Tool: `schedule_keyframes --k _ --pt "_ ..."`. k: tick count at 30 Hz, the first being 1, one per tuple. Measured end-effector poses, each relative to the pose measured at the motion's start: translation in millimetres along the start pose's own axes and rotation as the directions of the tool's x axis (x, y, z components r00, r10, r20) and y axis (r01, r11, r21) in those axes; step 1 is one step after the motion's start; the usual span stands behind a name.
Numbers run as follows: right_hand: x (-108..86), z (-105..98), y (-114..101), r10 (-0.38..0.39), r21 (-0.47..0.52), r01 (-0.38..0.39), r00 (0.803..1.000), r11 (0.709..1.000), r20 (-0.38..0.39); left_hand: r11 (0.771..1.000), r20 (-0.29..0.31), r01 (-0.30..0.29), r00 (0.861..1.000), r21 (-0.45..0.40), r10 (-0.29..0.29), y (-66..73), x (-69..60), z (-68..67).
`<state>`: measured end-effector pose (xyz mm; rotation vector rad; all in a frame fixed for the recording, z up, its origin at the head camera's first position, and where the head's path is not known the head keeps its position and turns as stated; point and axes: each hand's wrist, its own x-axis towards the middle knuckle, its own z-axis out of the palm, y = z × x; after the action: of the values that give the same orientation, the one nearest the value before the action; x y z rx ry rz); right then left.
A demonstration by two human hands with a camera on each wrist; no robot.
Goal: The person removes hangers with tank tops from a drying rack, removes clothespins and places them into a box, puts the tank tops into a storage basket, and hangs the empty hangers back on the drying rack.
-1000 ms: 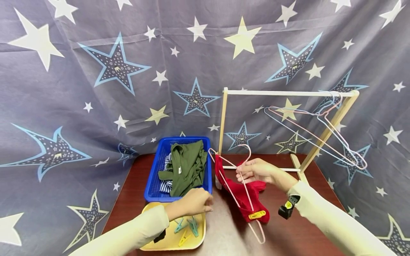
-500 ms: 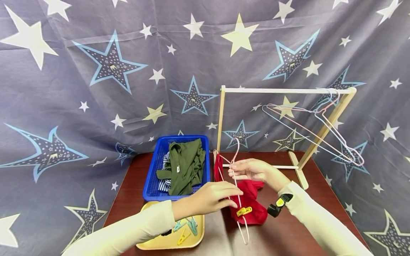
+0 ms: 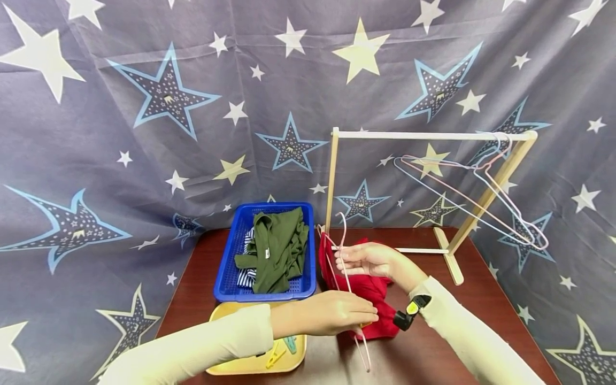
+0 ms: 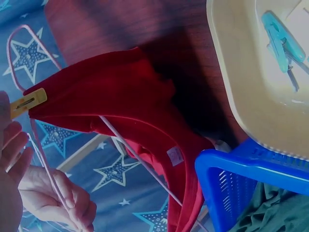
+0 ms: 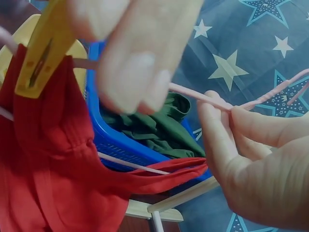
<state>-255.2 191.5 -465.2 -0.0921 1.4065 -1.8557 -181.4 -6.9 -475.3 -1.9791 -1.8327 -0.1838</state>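
Note:
My right hand [image 3: 372, 261] pinches a pale pink wire hanger [image 5: 188, 93] near the base of its hook. A red garment with thin straps [image 4: 111, 89] hangs on the hanger. One yellow clothespin [image 4: 31, 100] clips the garment to the wire towards the near end. At that clothespin is my left hand [image 3: 332, 313], its thumb and fingers pinching the handle end. The left hand mostly covers the clothespin in the head view. A small white label [image 4: 174, 155] shows on the cloth.
A blue basket [image 3: 225, 278] holds a green garment [image 3: 284, 251] and a striped one. In front sits a yellow tray [image 3: 231, 368] with clothespins. A wooden rack [image 3: 409, 136] carries hangers [image 3: 462, 206] at its right end. A star-patterned curtain closes the back.
My left hand has moved right from above the tray to the yellow clothespin and taken hold of it. My right hand and the hanger have shifted left, the hanger turning more upright.

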Motion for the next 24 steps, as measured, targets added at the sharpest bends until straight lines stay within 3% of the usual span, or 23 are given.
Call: schedule_keyframes --k 7,14,24 --pt "5.8 -0.9 2.3 0.01 0.015 -0.01 1.0 1.0 -0.009 0.998 0.022 0.011 1.0 -0.065 -0.009 -1.3 -1.7 1.1" --pt "5.9 -2.9 3.6 0.019 0.036 -0.02 1.0 0.999 0.015 0.983 0.05 0.015 0.999 -0.181 -0.006 -0.2 -6.4 -2.3" --pt "7.2 -3.0 7.4 0.021 0.041 -0.023 0.999 0.999 0.034 0.982 0.093 0.027 0.996 -0.186 -0.01 2.2 -5.1 -5.7"
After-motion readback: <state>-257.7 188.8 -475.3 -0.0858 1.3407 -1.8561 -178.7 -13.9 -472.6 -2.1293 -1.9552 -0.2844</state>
